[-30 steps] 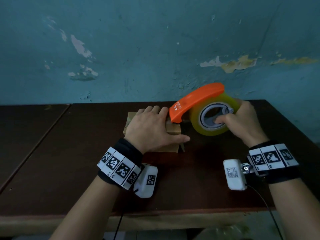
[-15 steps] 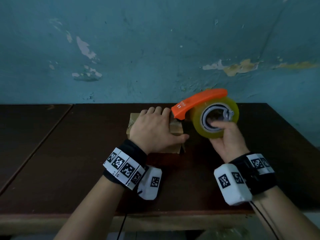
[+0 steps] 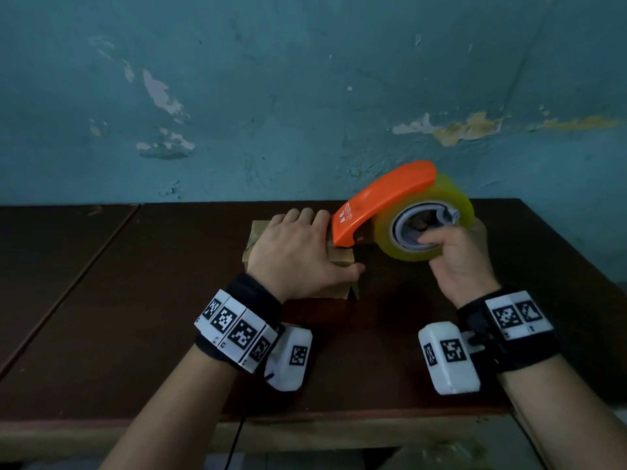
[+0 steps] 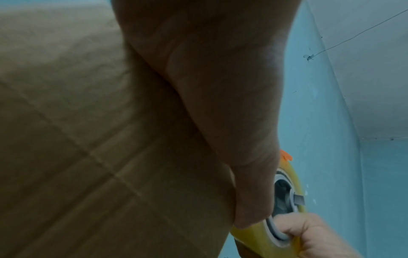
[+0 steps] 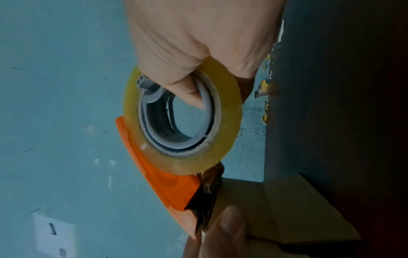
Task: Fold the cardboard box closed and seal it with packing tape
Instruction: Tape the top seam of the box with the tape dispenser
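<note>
The left hand (image 3: 294,256) presses flat on the box (image 3: 340,257); the right hand (image 3: 456,254), fingers hooked through the roll (image 3: 424,228), apparently sets the dispenser (image 3: 380,203) nose on the box's right edge.

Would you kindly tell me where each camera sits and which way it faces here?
Head: worn high, looking forward and down at the table; both forearms, left hand flat on the cardboard box, right hand gripping the tape dispenser.
Left wrist: under the left hand, looking along the box top.
Right wrist: looking along the right hand at the dispenser.
All three share the dispenser and the box.
</note>
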Demonstrator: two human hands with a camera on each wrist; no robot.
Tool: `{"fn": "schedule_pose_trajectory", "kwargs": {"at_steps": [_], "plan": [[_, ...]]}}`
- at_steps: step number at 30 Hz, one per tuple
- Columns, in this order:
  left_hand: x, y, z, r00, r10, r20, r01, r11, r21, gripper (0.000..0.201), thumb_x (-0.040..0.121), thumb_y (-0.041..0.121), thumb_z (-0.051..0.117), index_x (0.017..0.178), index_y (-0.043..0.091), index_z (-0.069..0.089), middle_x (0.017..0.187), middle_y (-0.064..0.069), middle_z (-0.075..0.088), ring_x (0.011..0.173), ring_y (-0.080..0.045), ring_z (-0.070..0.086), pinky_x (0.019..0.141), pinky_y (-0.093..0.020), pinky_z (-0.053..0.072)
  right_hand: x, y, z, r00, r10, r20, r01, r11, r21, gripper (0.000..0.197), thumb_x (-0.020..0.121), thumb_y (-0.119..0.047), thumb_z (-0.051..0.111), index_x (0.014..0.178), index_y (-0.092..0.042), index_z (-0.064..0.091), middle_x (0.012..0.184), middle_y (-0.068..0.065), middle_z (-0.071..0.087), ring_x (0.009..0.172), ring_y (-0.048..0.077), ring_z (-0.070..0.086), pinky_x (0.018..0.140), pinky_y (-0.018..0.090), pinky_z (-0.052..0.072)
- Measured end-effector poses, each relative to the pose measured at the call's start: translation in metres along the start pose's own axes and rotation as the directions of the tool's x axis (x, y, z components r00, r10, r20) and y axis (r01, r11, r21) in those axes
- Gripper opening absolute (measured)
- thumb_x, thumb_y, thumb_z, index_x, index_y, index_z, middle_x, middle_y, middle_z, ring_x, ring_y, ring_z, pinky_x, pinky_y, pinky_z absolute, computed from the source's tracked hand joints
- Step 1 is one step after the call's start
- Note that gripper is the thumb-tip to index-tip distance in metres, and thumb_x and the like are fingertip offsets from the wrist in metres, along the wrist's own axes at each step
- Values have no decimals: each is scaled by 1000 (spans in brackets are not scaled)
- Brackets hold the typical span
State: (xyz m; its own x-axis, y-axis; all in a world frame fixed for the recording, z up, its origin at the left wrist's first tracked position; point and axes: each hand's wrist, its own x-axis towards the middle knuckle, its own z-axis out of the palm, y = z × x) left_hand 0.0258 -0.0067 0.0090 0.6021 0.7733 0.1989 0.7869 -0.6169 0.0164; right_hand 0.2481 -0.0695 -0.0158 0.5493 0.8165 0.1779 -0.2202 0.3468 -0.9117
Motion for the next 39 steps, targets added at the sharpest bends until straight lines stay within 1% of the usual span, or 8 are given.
{"fn": "schedule_pose_trajectory", "kwargs": {"at_steps": [12, 18, 21, 24, 28, 33, 36, 39], "plan": [[2, -4, -2, 999, 10, 38, -10, 1000, 5, 89, 76, 90, 40, 135, 23, 48, 124, -2, 60, 115, -24, 55, 102, -41, 42, -2, -10, -28, 998, -18, -55, 12, 994, -111, 47, 65, 31, 50, 84, -8, 68, 83, 2, 75, 89, 22, 74, 70, 32, 61], [1, -3, -3, 1000, 4, 29, -5, 1000, 11, 88, 75, 91, 39, 132, 24, 50, 120, -1, 61, 112, -23, 56, 100, -40, 42, 1, -11, -28, 999, -49, -19, 45, 987, -154, 45, 66, 30, 51, 83, -9, 65, 92, 10, 70, 88, 20, 73, 75, 33, 62], [1, -3, -4, 1000, 2, 24, -2, 1000, 15, 88, 75, 91, 37, 131, 24, 50, 120, -1, 61, 112, -23, 56, 100, -40, 42, 3, -10, -28, 997, -73, -2, 71, 977, -201, 46, 64, 30, 51, 79, -12, 63, 85, 3, 71, 88, 20, 72, 77, 35, 61], [1, -1, -2, 999, 35, 17, -35, 999, -12, 88, 82, 84, 41, 142, 20, 45, 133, -3, 56, 126, -24, 51, 109, -41, 37, 4, -10, -27, 996, -88, -3, 85, 973, -216, 47, 63, 31, 50, 77, -13, 62, 75, -5, 72, 83, 15, 72, 72, 31, 58], [3, 5, 0, 989, 139, 39, -137, 989, -62, 86, 94, 65, 46, 159, 11, 26, 164, -9, 33, 155, -24, 21, 127, -41, 16, 2, -7, -26, 996, -90, 7, 90, 972, -216, 48, 63, 31, 50, 76, -14, 62, 73, -8, 72, 81, 12, 72, 68, 27, 57], [4, 6, 1, 994, 110, -7, -110, 994, -27, 85, 83, 74, 43, 146, 17, 43, 133, -2, 56, 125, -23, 53, 111, -39, 36, 3, -4, -25, 993, -117, 21, 119, 967, -226, 48, 63, 31, 51, 77, -13, 63, 74, -7, 72, 82, 14, 72, 68, 27, 59], [5, 6, -1, 997, 79, 6, -79, 997, -17, 93, 77, 86, 48, 143, 21, 45, 128, 0, 56, 120, -21, 54, 108, -39, 39, 3, -6, -27, 992, -121, 35, 126, 962, -241, 49, 64, 31, 53, 77, -14, 64, 74, -8, 73, 81, 13, 72, 68, 27, 59], [6, 5, 0, 997, 75, -11, -75, 997, -1, 83, 81, 79, 53, 141, 22, 46, 127, 1, 56, 121, -20, 54, 107, -37, 39, 5, -9, -30, 992, -120, 45, 127, 958, -256, 50, 63, 32, 55, 79, -14, 66, 75, -8, 73, 83, 14, 72, 70, 30, 59]]}}
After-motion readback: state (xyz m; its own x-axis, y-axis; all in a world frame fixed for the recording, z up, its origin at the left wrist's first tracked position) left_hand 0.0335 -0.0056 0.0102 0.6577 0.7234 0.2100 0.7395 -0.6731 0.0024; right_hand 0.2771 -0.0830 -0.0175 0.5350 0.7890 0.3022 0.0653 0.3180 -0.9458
